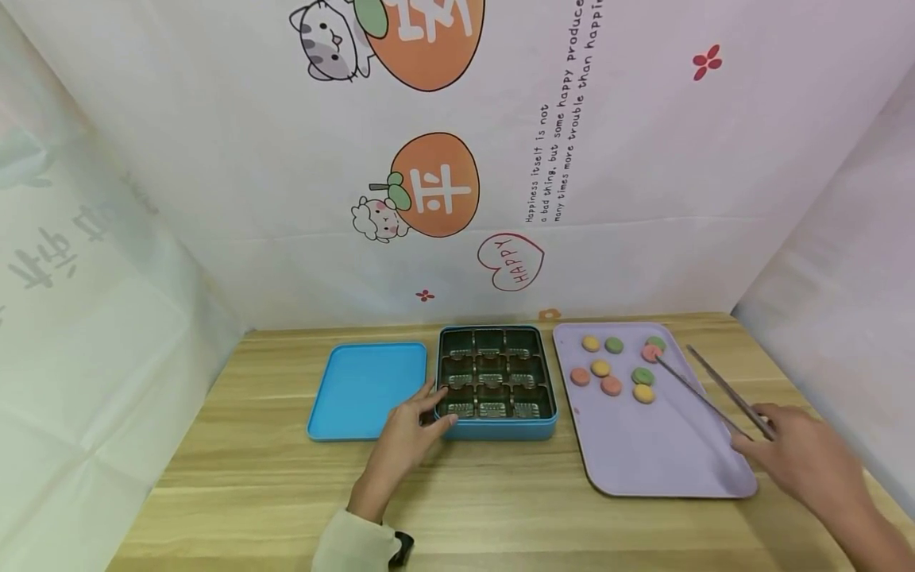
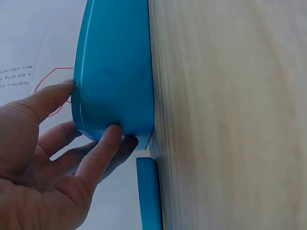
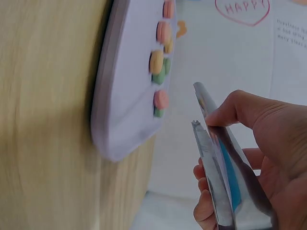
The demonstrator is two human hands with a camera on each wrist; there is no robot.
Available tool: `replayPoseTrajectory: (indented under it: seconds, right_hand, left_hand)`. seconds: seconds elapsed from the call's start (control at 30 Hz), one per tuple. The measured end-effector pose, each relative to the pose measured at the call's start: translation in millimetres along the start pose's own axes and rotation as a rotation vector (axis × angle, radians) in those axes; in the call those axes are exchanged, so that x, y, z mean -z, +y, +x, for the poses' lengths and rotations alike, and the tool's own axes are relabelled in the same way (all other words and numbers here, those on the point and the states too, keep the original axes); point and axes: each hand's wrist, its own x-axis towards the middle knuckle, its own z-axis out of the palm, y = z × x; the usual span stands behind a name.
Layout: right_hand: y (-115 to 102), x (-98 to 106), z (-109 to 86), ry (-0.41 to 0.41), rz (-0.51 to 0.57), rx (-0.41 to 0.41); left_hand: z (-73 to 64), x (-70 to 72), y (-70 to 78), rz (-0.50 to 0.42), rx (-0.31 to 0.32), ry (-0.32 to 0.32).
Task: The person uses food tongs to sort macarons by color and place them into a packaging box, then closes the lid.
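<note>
My left hand (image 1: pixel 407 433) touches the front left corner of a blue tin box (image 1: pixel 503 430), thumb at the rim and fingers spread along the side in the left wrist view. A dark divided insert fills the box, its compartments holding nothing. My right hand (image 1: pixel 808 457) grips metal tongs (image 1: pixel 747 410) over the right side of a lilac tray (image 1: pixel 658 465). The tongs' arms stand apart, and one tip overlaps a pink macaron (image 1: pixel 651 353) in the head view. Behind that lies a green macaron (image 1: pixel 656 343). Several more pink, yellow and green macarons (image 3: pixel 156 62) are scattered on the tray's far half.
Left of the box a blue lid (image 1: pixel 368 389) lies flat on the wooden table (image 1: pixel 472 500). A printed white cloth (image 1: pixel 622 254) hangs along the table's back edge, with white sheets on both sides.
</note>
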Motion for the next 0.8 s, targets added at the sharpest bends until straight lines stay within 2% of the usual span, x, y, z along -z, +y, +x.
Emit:
replayPoseTrajectory:
  seconds: [0.07,0.47,0.8]
  right_hand:
    - [-6.1,-0.6,0.0,-0.007,0.005,0.009]
    - [-42.6,-19.5,-4.1,0.068,0.012,0.100]
    - [-59.9,-38.4,-5.7,0.015,0.004,0.139]
  left_hand:
    - [0.0,0.2,-0.1,-0.005,0.000,-0.001]
    - [1.3,-0.1,-2.5,-0.006,-0.009,0.001]
    - [1.1,-0.4,-1.3,-0.017,-0.009,0.002]
